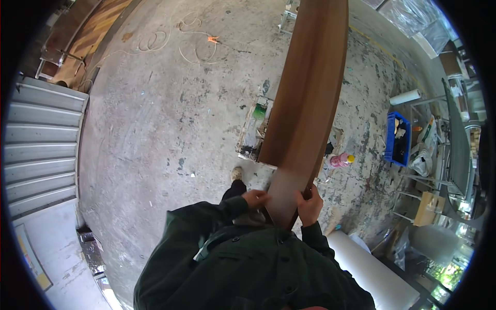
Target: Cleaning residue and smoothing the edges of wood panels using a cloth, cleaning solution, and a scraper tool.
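Observation:
A long brown wood-look board (315, 93) with a raised side runs away from my body toward the top of the view. Over its near end lies a paler, blurred, slightly glossy piece (287, 187); whether it is a film or part of the board I cannot tell. My left hand (257, 198) is closed, fingertips pressed together at the left edge of this end. On the opposite edge, my right hand (310, 205) grips the board, thumb on top and fingers along its outer side. A greyish object below my left hand is partly hidden by the sleeve.
A low stand (250, 135) with clutter shows under the board. Right of it stands a bottle of pink liquid with a yellow cap (341, 160). Farther right are a blue crate (398, 138) and metal racks. A hose (199, 49) lies on the floor; a white roll (372, 268) is near right.

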### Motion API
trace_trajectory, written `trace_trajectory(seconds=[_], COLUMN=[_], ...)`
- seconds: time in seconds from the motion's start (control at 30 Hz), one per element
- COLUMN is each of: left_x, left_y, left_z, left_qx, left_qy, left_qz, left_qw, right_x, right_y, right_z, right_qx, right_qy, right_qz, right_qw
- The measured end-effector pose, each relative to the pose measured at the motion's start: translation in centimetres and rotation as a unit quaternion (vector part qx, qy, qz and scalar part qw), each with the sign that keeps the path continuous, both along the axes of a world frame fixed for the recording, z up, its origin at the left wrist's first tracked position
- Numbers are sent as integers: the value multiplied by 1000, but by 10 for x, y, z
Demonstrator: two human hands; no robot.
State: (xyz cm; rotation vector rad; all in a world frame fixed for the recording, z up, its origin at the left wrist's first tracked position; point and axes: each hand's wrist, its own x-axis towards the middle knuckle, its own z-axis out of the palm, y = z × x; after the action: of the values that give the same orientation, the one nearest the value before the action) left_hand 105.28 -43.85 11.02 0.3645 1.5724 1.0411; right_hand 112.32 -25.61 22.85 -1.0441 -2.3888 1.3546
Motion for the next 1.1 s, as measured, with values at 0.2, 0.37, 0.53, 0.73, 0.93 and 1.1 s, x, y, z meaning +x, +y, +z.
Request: trace_trajectory(seconds=[0.2, 0.37, 0.53, 0.73, 0.93, 1.1], left_x=[29, 53, 53, 5, -39, -52], left_y=[36, 25, 41, -2, -58, -67], left_z=[-138, -213, -216, -152, -113, -121], left_qx=[-228, -29, -101, -248, -296, -327], left_qy=[93, 157, 55, 25, 58, 101], left_qz=[-52, -75, -33, 51, 93, 96], left_qw=[968, 984, 993, 967, 949, 935], right_x=[20, 19, 27, 29, 17, 27], right_y=[28, 31, 45, 68, 73, 95], right_z=[1, 6, 7, -29, -90, -211], right_qx=[-17, -5, -32, -106, -250, -133], right_qy=[-21, -65, -43, -16, 14, -116], right_qz=[-35, 3, -28, -30, -76, -118], right_qw=[999, 998, 998, 994, 965, 977])
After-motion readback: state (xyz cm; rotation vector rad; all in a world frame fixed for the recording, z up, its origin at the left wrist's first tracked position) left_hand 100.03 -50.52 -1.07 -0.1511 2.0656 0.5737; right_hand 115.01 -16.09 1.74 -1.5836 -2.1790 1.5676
